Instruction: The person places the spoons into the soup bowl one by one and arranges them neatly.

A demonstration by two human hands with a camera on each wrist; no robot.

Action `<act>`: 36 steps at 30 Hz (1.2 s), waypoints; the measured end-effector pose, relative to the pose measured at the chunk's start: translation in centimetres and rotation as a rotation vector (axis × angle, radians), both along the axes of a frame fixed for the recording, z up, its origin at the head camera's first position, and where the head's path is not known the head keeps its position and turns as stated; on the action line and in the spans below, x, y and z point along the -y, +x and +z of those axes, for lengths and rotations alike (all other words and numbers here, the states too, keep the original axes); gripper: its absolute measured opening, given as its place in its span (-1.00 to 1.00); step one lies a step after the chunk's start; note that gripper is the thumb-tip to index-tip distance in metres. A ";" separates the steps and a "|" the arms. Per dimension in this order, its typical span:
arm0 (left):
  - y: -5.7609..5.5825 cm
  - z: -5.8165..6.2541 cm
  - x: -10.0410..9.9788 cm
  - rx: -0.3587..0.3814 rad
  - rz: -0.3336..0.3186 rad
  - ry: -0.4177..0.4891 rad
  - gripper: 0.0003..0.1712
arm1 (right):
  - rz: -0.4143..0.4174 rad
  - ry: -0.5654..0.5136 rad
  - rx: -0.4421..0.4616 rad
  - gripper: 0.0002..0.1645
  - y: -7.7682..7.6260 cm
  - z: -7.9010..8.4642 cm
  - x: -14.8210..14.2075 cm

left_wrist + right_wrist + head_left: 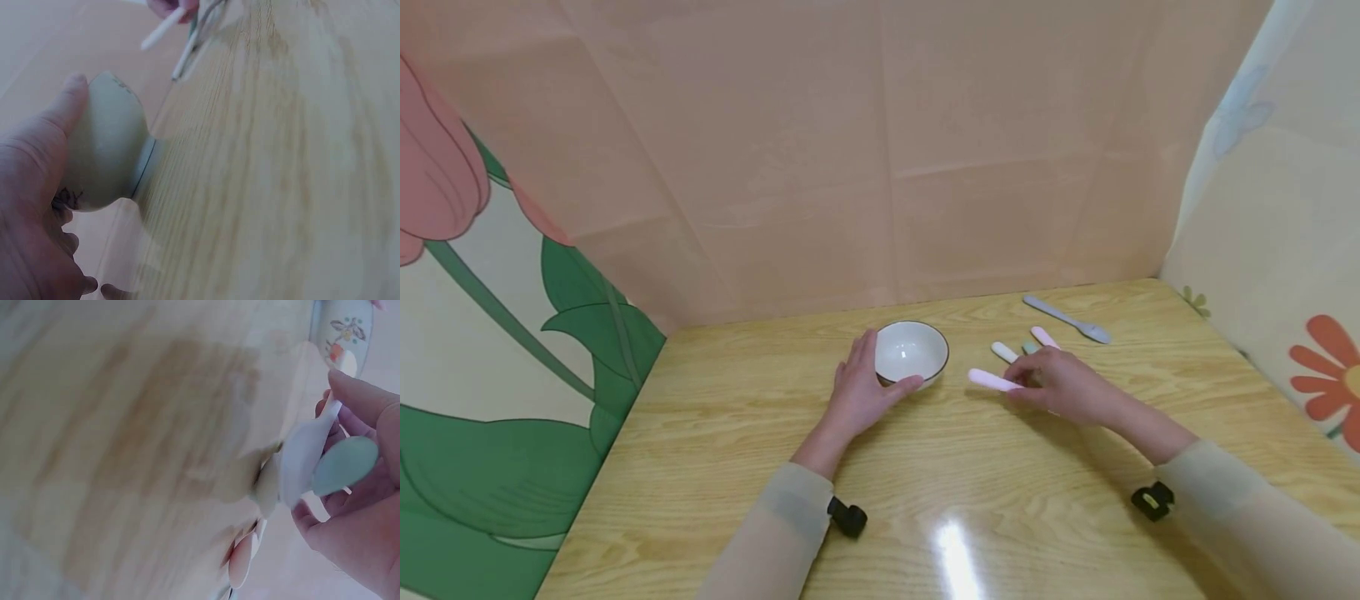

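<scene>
My left hand (859, 392) holds a white bowl (913, 350) with a dark rim, thumb along its near side and fingers at its left. In the left wrist view the bowl (109, 144) stands on the table. To its right, my right hand (1063, 385) pinches a pale pink spoon (992, 380) by the handle. A green spoon (345, 465) overlaps the fingers in the right wrist view; I cannot tell whether it is also held. A white spoon (1004, 352) and another pink spoon (1043, 337) lie just beyond this hand, partly hidden.
A grey-blue spoon (1067, 320) lies farther back on the wooden table (737, 483). A plain pinkish sheet (775, 167) hangs behind the table's back edge. Flower-printed sheets flank the left and right sides.
</scene>
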State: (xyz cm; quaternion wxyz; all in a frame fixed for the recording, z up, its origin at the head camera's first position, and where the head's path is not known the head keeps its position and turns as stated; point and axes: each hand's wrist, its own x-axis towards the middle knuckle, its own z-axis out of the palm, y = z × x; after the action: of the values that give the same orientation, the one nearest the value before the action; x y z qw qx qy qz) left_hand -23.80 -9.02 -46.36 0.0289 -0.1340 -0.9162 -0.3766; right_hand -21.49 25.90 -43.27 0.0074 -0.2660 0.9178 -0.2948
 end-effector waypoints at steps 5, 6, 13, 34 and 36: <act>-0.1 0.0 0.0 -0.003 -0.001 -0.006 0.37 | -0.063 -0.030 0.055 -0.90 -0.1 0.8 0.2; -0.1 0.0 0.0 -0.005 -0.001 -0.007 0.36 | -0.083 -0.036 0.066 -0.89 0.0 1.0 0.2; -0.2 -0.1 0.1 -0.001 -0.004 -0.007 0.38 | -0.154 -0.104 0.098 -0.82 -0.2 1.9 0.6; 0.0 -0.5 -0.2 -0.028 0.001 0.097 0.34 | -0.226 -0.273 0.127 -0.66 -1.7 4.7 2.9; 0.0 -0.5 -0.2 -0.030 0.005 0.107 0.33 | -0.228 -0.291 0.126 -0.65 -1.9 5.0 3.3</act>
State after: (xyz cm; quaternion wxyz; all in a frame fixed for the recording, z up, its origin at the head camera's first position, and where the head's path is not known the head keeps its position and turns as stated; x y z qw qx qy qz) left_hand -23.84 -8.78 -46.82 0.0509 -0.1356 -0.8947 -0.4226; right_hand -23.43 22.65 -38.29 -0.0072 -0.1397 0.8873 -0.4395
